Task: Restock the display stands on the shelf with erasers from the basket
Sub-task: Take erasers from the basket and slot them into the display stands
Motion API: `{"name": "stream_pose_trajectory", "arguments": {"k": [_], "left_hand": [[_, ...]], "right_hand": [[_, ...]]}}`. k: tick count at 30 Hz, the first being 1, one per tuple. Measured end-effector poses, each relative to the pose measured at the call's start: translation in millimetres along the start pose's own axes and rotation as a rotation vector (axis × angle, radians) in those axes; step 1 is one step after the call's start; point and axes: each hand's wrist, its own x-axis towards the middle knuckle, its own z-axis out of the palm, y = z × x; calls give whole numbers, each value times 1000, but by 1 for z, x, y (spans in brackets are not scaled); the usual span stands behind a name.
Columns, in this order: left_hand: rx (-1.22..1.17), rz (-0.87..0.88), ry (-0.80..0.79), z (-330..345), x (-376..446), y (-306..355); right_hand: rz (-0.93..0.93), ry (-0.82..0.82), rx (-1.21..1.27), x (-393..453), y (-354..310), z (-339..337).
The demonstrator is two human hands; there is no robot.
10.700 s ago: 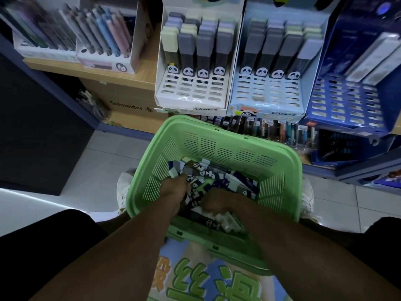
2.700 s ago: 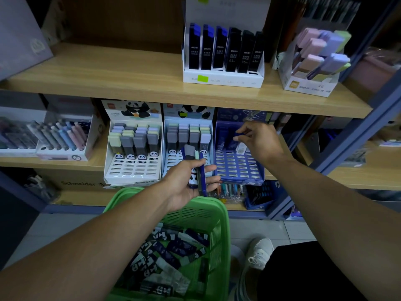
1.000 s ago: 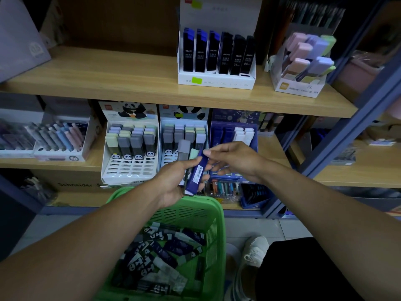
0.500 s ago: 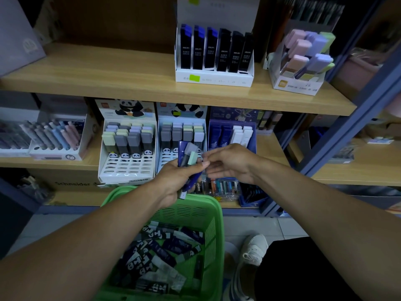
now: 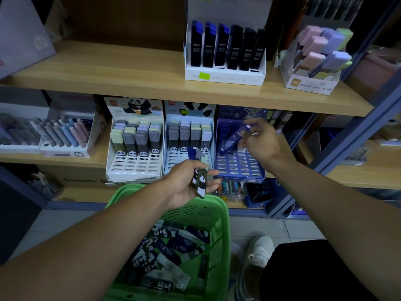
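Pinching a dark blue eraser [image 5: 231,139] at its upper end, the right hand [image 5: 261,142] hangs in front of the blue display stand [image 5: 238,168], the eraser slanting down to the left over the stand's slotted face. The left hand [image 5: 188,181], lower and nearer the body, curls its fingers round a small bunch of erasers [image 5: 200,177], a panda print showing on one sleeve and a pale green end poking up above the knuckles. The two hands are apart, with the middle stand [image 5: 186,161] showing between and behind them.

Below the left forearm sits the green basket [image 5: 217,224], and loose erasers [image 5: 171,250] lie jumbled inside it. On the shelf [image 5: 97,157] stand three racks side by side: a white panda stand [image 5: 134,166] on the left, the middle stand touching it, then the blue one; all three have bare slots across their lower rows. Left of them, a box of pastel pens [image 5: 65,135]. The upper shelf [image 5: 130,83] carries a white box of lead refills [image 5: 225,53] and a box of pastel erasers [image 5: 319,53]. A blue upright [image 5: 347,144] runs slantwise at right. A white shoe [image 5: 258,250] rests on the tiled floor [image 5: 65,222].
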Motion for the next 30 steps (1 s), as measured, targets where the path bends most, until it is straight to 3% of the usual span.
{"name": "stream_pose_trajectory", "arguments": {"k": [6, 18, 23, 30], "left_hand": [[35, 23, 18, -1, -2, 2], [103, 65, 64, 1, -5, 2], [90, 49, 37, 0, -6, 4], [121, 27, -16, 1, -10, 5]], "right_hand": [[-291, -96, -324, 7, 11, 8], [-361, -238, -438, 14, 10, 11], [-382, -67, -549, 19, 13, 12], [-368, 83, -509, 22, 15, 18]]}}
